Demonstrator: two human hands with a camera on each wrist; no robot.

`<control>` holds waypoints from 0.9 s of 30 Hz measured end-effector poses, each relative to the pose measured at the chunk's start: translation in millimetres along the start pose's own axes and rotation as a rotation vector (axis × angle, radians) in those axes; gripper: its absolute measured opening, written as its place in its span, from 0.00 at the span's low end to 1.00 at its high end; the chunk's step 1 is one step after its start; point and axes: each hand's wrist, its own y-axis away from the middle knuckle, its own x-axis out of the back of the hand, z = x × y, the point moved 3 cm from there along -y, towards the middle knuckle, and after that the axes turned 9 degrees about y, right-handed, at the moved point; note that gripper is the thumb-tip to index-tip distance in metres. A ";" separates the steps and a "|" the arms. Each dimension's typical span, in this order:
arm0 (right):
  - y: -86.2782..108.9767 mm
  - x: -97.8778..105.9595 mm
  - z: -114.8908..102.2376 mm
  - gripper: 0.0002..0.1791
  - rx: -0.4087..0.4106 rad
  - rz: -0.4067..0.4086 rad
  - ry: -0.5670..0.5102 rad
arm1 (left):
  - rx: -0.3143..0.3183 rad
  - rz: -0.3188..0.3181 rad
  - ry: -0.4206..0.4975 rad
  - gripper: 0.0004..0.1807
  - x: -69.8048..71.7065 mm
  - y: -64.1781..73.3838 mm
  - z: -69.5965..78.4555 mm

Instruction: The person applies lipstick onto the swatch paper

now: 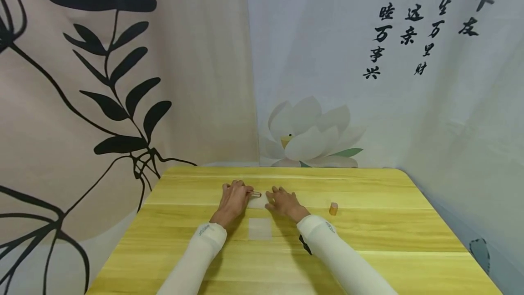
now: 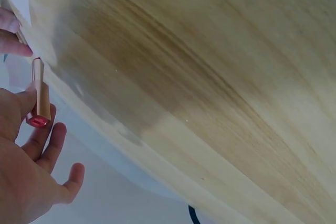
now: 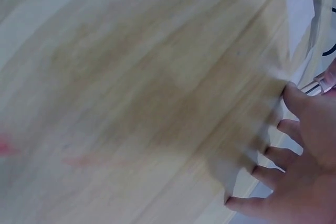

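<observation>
My left hand (image 1: 234, 197) pinches a slim gold lipstick tube (image 2: 41, 98) with a red end, its thumb on one side and fingers on the other. The tube points right, over a small white paper square (image 1: 258, 202) near the far part of the table. At that paper's right edge lies my right hand (image 1: 285, 204), with fingers spread and fingertips down at the paper and tabletop. In the right wrist view, the thumb (image 3: 296, 100) is close to the tube's tip.
A second pale paper square (image 1: 259, 229) lies nearer on the wooden table (image 1: 184, 240). To the right of my right hand stands a small gold cap (image 1: 333, 208). Behind the table's far edge hangs a printed curtain (image 1: 209, 81).
</observation>
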 end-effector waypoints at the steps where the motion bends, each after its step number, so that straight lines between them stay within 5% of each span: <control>1: -0.4 -0.1 0.1 0.29 -0.001 0.000 -0.001 | 0.002 0.000 -0.001 0.09 0.7 0.4 0.6; 27: 0.4 -1.0 0.8 0.29 0.006 -0.011 -0.037 | -0.010 -0.013 -0.009 0.12 1.3 18.2 0.5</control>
